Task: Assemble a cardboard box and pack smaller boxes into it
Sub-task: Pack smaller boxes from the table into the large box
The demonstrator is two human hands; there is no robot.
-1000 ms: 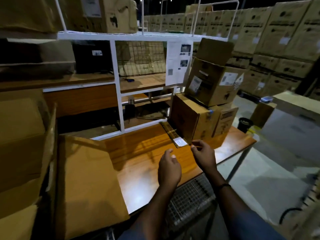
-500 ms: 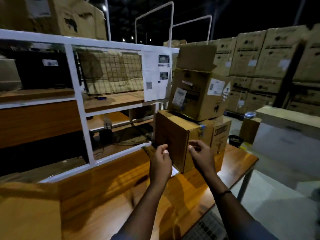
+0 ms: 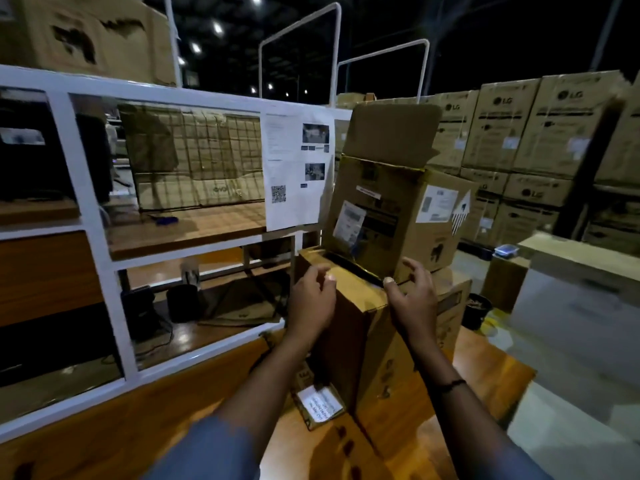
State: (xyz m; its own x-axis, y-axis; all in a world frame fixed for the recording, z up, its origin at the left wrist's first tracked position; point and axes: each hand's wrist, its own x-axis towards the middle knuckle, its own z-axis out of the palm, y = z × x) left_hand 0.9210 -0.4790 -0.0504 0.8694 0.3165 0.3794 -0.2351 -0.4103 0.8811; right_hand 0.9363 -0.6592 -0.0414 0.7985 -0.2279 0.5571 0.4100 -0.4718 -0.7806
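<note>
- The left hand and right hand hover half-curled and grip nothing, on either side of the near top corner of a tall brown cardboard box. I cannot tell whether they touch it.
- The box stands on an orange wooden table, to the right of a white metal shelf frame.
- A labelled brown carton with its flap raised sits on top of the box; its contents are hidden.

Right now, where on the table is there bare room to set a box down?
Widest bare table lies left of the box stack, below the white rail. A smaller patch sits at the right corner, beyond the stack. Crowded centre: stack, labelled strip, left hand, right hand.
</note>
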